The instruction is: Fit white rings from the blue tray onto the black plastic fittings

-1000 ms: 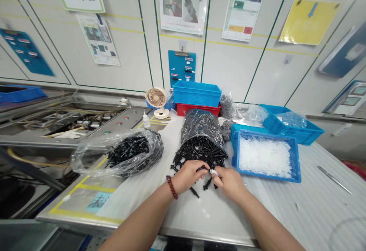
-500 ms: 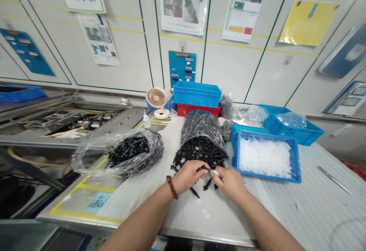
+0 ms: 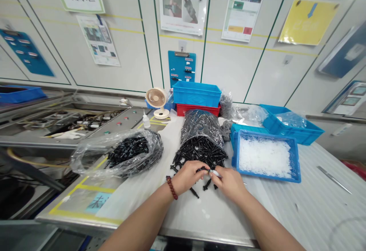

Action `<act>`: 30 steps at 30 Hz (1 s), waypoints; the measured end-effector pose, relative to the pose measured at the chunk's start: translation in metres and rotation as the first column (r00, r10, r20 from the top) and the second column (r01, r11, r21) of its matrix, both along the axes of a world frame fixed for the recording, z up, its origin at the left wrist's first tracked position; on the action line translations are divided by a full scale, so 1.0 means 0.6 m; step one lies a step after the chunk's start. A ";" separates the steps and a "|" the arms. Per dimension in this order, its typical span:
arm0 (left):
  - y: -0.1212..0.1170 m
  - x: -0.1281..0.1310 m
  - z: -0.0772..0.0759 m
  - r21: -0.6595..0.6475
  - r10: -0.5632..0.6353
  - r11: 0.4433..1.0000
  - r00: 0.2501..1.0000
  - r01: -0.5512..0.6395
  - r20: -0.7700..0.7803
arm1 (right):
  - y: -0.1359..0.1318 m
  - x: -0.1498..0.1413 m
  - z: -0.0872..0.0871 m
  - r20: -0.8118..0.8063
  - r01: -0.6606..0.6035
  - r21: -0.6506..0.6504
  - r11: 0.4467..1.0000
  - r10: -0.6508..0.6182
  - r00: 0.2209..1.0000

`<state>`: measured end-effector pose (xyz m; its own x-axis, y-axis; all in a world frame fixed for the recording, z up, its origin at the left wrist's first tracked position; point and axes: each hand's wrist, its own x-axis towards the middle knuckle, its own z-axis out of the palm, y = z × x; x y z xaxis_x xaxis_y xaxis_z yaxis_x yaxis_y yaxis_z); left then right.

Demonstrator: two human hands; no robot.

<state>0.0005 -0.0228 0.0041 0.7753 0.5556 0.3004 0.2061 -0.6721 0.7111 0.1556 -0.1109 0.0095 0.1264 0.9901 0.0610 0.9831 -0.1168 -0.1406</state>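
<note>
My left hand [image 3: 187, 175], with a red bead bracelet [image 3: 172, 187] on the wrist, is closed in a pinch on a small black part [image 3: 203, 169]. My right hand [image 3: 230, 182] is closed on a small white piece [image 3: 214, 173] that meets the black part between the two hands. Both hands hover over the near end of a heap of black parts [image 3: 200, 152] spilling from a clear bag [image 3: 201, 126]. A few loose black parts [image 3: 207, 184] lie on the table under the hands.
A blue bin of white pieces [image 3: 265, 156] sits right of the hands. A second bag of black parts [image 3: 126, 151] lies to the left. Behind stand a small fan [image 3: 156, 100], stacked blue and red bins [image 3: 196, 98], another blue bin [image 3: 294, 126]. A metal blade [image 3: 334, 179] lies at right.
</note>
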 end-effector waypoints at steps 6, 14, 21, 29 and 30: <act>-0.001 0.000 0.003 -0.022 -0.005 1.000 1.000 0.005 0.012 | -0.001 -0.002 0.002 0.006 0.030 0.010 1.000 -0.030 1.000; 0.003 -0.003 0.000 -0.359 0.072 0.933 0.991 -0.027 0.114 | 0.001 0.012 -0.001 -0.041 0.048 0.059 0.997 -0.045 0.998; 0.014 -0.001 0.013 -0.744 0.297 0.664 0.888 0.072 0.351 | 0.004 0.015 -0.006 -0.106 0.016 0.124 0.992 -0.003 0.994; 0.024 -0.007 0.009 -0.378 0.412 0.867 0.894 -0.325 0.176 | 0.003 0.015 -0.011 -0.110 -0.028 0.165 0.986 0.047 0.993; 0.023 -0.007 0.006 -0.219 0.401 0.902 0.910 -0.373 0.101 | 0.002 0.015 -0.011 -0.116 -0.031 0.168 0.985 0.051 0.992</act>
